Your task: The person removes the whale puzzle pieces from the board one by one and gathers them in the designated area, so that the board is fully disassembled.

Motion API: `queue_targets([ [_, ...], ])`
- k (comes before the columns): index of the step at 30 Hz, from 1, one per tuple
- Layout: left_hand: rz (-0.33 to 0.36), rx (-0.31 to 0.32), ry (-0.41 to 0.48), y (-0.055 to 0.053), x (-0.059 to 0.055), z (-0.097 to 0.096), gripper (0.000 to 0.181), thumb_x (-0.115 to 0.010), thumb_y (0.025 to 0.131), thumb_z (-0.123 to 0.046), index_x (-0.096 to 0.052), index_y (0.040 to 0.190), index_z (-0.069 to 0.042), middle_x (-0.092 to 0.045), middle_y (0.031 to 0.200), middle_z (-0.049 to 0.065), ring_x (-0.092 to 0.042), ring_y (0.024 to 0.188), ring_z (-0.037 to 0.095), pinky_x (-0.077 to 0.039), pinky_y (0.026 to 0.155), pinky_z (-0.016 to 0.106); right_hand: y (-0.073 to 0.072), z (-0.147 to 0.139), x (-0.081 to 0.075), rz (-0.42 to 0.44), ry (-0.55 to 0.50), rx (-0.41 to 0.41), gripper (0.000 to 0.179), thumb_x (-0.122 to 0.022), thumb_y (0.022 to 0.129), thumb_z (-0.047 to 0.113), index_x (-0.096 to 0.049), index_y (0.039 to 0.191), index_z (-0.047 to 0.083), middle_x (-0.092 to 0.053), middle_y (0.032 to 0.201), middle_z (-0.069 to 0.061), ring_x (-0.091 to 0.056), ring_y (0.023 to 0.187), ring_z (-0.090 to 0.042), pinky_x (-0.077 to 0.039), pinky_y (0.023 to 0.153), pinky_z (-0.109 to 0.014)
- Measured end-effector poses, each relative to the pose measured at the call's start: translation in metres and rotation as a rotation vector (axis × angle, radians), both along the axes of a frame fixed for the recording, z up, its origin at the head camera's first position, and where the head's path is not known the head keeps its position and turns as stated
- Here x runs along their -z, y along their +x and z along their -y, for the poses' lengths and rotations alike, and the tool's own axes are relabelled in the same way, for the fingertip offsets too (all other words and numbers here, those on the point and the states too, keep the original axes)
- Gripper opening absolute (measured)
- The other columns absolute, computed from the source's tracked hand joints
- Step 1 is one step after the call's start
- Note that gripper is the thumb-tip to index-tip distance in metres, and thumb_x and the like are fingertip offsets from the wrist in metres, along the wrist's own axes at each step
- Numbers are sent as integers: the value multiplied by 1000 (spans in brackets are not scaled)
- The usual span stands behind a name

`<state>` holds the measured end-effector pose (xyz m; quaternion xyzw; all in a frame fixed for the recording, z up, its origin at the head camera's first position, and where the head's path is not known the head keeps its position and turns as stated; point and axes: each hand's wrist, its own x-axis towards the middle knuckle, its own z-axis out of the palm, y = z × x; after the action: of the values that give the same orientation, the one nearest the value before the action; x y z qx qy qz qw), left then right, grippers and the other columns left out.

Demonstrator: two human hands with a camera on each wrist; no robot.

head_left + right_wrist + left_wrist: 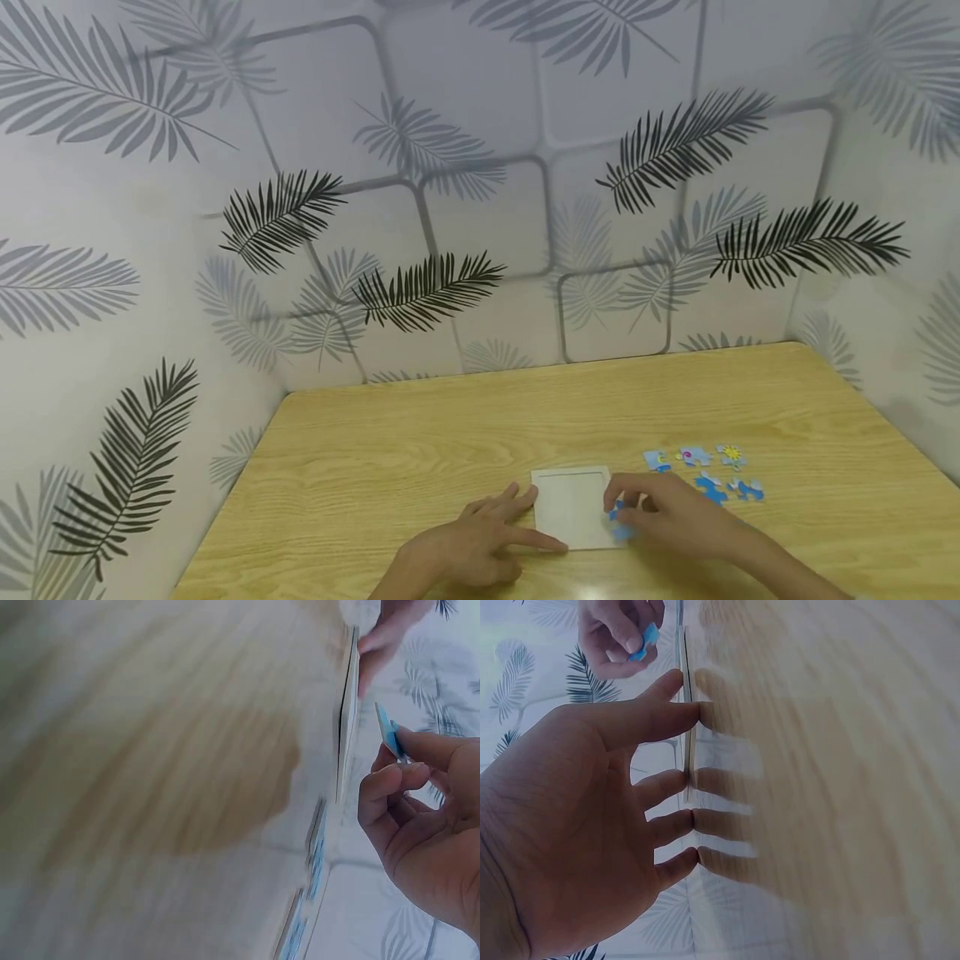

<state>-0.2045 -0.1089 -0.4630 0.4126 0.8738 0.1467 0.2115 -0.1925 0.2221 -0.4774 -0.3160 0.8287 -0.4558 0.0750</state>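
A square white puzzle tray (573, 508) with a raised rim lies on the wooden table. My left hand (476, 542) spreads its straight fingers along the tray's left side and near edge, fingertips down at the tabletop, as the left wrist view also shows. My right hand (667, 512) pinches a blue puzzle piece (389, 733) between thumb and fingers. In the head view that piece overlaps the tray's right edge; in the right wrist view it is held up off the table. Part of the piece is hidden behind the fingers.
To the right of the tray lie several loose puzzle pieces, among them one with a yellow sun (731, 454), one with a pink swirl (694, 456) and a blue one (710, 488). A leaf-patterned wall (480, 208) borders the far side of the table (420, 433).
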Motion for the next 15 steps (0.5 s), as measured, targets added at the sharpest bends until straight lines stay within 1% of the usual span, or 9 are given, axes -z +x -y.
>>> queue_targets([
  [2,-3,3,5,0,0,0,56,-58,101,-23,-52,147,-55,-11,175,7,-9,161,35,-22,121,65,1,-13,1,-24,-18,3,9,-63,104,13,-69,109,17,-67,89,1,-56,62,-2,-51,54,-25],
  [4,-1,8,7,0,1,1,56,-58,101,-23,-51,147,-55,-11,175,7,-8,161,35,-22,121,65,2,-28,2,-68,-23,8,11,-63,103,11,-69,113,14,-67,90,3,-58,65,-4,-53,58,-25],
  [5,-5,12,7,0,1,1,56,-58,101,-23,-51,148,-55,-11,175,7,-8,161,35,-22,121,65,2,-35,3,-76,-23,17,12,-64,103,10,-68,114,12,-66,91,3,-60,68,-5,-54,59,-25],
  [8,-5,20,4,0,0,1,57,-57,101,-22,-51,148,-54,-10,175,7,-7,161,35,-21,122,65,5,-56,3,-103,-1,69,14,-67,101,8,-65,114,10,-65,94,6,-62,78,-8,-55,65,-24],
  [9,1,19,6,0,0,1,57,-57,101,-21,-51,148,-54,-10,175,7,-7,161,35,-21,121,66,7,-62,3,-103,9,92,14,-67,100,8,-64,113,11,-65,94,6,-62,79,-8,-55,66,-24],
  [11,9,16,8,0,-1,1,58,-57,101,-21,-51,148,-54,-9,175,7,-6,161,34,-20,122,66,9,-75,2,-63,23,136,13,-68,100,8,-62,111,12,-66,94,6,-61,75,-7,-52,60,-24],
  [14,19,10,13,0,-1,1,58,-57,101,-21,-51,148,-55,-9,175,7,-6,161,34,-20,121,67,14,-93,0,-21,43,179,12,-69,99,9,-63,109,11,-68,93,4,-61,73,-6,-51,57,-25],
  [15,19,10,14,0,-1,1,57,-57,101,-21,-51,148,-55,-9,175,7,-6,161,34,-20,121,67,15,-99,-1,1,43,187,11,-68,100,9,-63,109,11,-68,92,3,-60,68,-6,-50,54,-25],
])
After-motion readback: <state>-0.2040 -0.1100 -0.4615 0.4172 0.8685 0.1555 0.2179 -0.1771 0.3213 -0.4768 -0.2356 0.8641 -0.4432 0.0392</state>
